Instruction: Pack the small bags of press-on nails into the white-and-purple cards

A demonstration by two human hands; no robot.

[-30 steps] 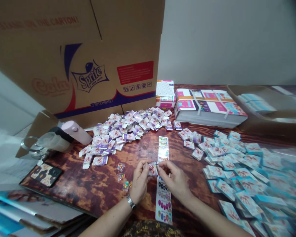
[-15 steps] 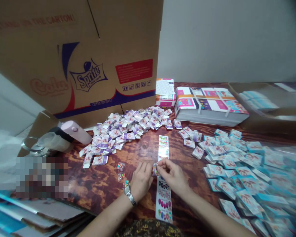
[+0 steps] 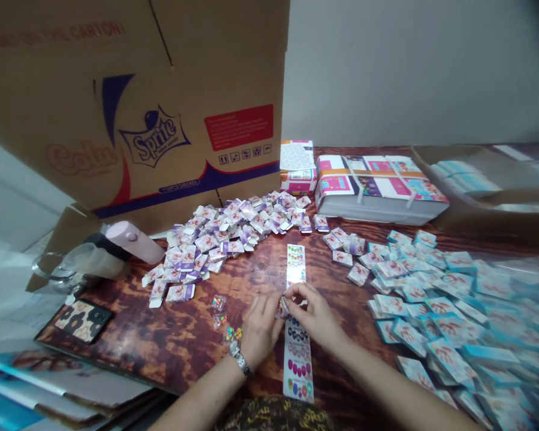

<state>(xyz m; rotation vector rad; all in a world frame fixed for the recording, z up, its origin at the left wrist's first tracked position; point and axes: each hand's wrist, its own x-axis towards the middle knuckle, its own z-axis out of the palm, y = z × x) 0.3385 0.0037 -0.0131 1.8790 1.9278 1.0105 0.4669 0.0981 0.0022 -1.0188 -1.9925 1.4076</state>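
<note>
My left hand (image 3: 260,326), with a metal watch (image 3: 238,354) at its wrist, is closed around a small curled nail sticker strip (image 3: 282,307). Pinched fingers of my right hand (image 3: 312,314) meet the same piece from the other side. Most of that piece is hidden by the fingers. Beneath both hands a long nail sticker sheet (image 3: 300,368) lies lengthwise on the table. Left of my left hand lie small clear packets (image 3: 220,321) of coloured pieces.
Purple-white small boxes (image 3: 206,242) are heaped before a large carton (image 3: 170,78). Blue-white small boxes (image 3: 451,326) spread at right. Behind stand a strapped printed stack (image 3: 379,206) and an open carton (image 3: 458,209). A pink bottle (image 3: 135,241) and a phone (image 3: 84,320) are at left.
The curled strip is turned and more covered by my fingers now. My hands have shifted only slightly. The view has moved a little to the right.
</note>
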